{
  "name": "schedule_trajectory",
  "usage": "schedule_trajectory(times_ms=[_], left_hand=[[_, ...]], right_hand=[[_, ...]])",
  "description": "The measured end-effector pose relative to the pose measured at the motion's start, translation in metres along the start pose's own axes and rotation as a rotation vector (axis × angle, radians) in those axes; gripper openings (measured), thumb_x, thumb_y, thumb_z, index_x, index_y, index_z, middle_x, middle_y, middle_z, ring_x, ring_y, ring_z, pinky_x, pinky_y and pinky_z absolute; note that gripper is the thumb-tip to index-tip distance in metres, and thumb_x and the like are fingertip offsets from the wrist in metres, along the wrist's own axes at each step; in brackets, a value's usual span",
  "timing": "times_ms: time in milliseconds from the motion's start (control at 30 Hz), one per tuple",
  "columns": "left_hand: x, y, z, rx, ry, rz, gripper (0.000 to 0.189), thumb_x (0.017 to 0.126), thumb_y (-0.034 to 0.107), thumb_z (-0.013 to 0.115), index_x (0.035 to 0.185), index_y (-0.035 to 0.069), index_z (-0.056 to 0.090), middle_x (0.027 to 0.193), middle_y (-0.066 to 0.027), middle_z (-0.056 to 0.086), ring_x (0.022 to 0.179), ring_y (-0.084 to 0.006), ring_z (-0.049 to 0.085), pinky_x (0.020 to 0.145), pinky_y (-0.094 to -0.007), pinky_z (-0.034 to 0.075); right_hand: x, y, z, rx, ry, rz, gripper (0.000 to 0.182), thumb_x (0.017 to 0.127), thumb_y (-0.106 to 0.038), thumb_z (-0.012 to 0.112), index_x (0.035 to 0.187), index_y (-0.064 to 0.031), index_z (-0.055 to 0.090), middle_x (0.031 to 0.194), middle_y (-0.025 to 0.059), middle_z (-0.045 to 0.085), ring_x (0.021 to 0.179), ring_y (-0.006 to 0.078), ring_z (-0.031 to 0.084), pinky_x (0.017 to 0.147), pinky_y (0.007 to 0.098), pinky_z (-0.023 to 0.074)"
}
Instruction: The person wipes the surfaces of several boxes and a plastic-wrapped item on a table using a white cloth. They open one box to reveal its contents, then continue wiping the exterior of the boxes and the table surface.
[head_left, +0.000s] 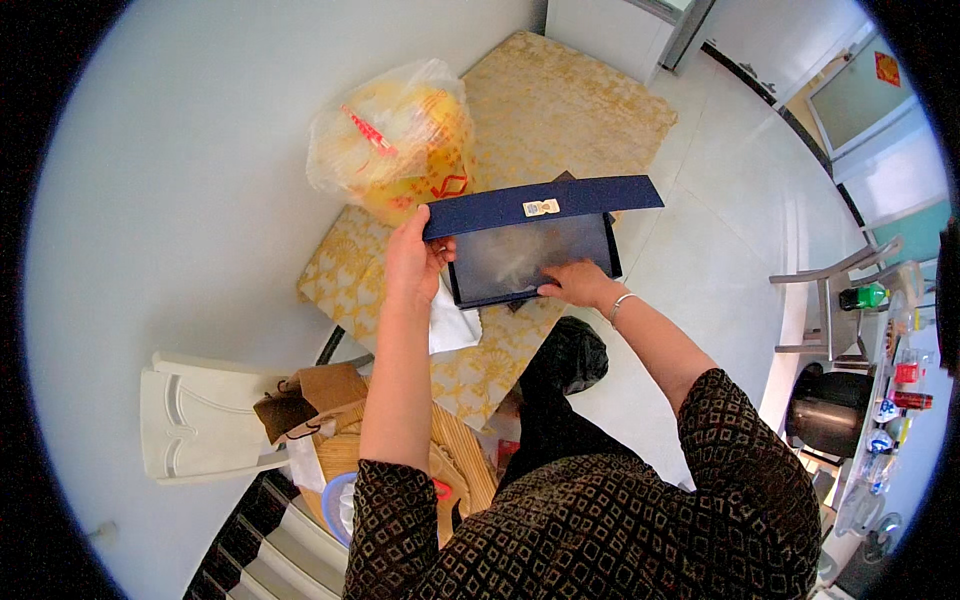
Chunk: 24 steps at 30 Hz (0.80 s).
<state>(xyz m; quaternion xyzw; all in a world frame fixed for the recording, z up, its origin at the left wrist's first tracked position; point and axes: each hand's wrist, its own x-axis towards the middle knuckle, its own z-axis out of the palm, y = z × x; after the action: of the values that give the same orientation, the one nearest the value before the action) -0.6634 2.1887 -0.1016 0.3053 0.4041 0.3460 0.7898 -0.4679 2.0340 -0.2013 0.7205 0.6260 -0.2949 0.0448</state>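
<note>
A dark blue box (480, 300) lies on a table with a gold-patterned cloth (559, 97). Its blue lid (487, 215), bearing a small label, stands raised at the far side. My left hand (414, 255) grips the lid's left end between thumb and fingers. Inside the box is a translucent, greyish sheet (499, 259); what lies beneath it cannot be made out. My right hand (577, 283) rests with bent fingers at the sheet's near right part, by the box's front edge. Whether it pinches the sheet is unclear. A white cloth or paper (454, 326) lies beside the box, below my left hand.
A plastic bag (390, 142) with yellow contents stands on the table by the wall. Nearer are a white chair (199, 420), a brown paper bag (322, 397) and a blue-rimmed basin (337, 510). A black bag (585, 352) is beside the table; a metal chair (836, 300) stands right.
</note>
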Motion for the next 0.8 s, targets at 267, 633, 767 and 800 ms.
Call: schedule_trajectory(times_ms=[267,633,767,800], left_hand=[[0.001,-0.003,-0.001,-0.003,0.009,0.008,0.023,0.087,0.025,0.047,0.078,0.004,0.052,0.061,-0.0058,0.054,0.047,-0.0154,0.05,0.04,-0.0273,0.039],[0.0,-0.003,0.001,0.013,0.001,0.027,0.024,0.088,0.025,0.045,0.077,0.005,0.051,0.06,-0.005,0.052,0.05,-0.0147,0.049,0.044,-0.0274,0.039],[0.004,-0.009,0.003,-0.001,-0.029,0.004,0.024,0.088,0.026,0.045,0.078,0.005,0.051,0.062,-0.005,0.052,0.051,-0.0143,0.049,0.044,-0.0277,0.038],[0.004,-0.008,0.001,-0.001,-0.027,0.011,0.024,0.088,0.026,0.045,0.078,0.005,0.051,0.062,-0.005,0.052,0.051,-0.0142,0.049,0.044,-0.0277,0.038]], right_hand=[[0.003,0.012,-0.021,-0.132,0.381,0.115,0.05,0.072,-0.044,0.06,0.106,-0.008,0.054,0.118,0.0167,0.047,0.108,0.0306,0.046,0.087,0.0419,0.0386],[0.027,0.031,-0.015,-0.652,0.027,0.074,0.083,0.066,-0.035,0.066,0.133,-0.0141,0.022,0.133,0.0155,0.029,0.12,0.0347,0.032,0.095,0.0506,0.0286],[0.041,0.083,0.011,-0.502,0.471,-0.193,0.054,0.077,-0.022,0.054,0.127,-0.0108,0.035,0.13,0.0163,0.034,0.118,0.0341,0.034,0.092,0.0488,0.0322],[0.044,0.081,0.002,-0.416,0.488,-0.188,0.047,0.078,-0.02,0.052,0.122,-0.0099,0.039,0.127,0.0172,0.037,0.115,0.0342,0.037,0.09,0.0476,0.0342]])
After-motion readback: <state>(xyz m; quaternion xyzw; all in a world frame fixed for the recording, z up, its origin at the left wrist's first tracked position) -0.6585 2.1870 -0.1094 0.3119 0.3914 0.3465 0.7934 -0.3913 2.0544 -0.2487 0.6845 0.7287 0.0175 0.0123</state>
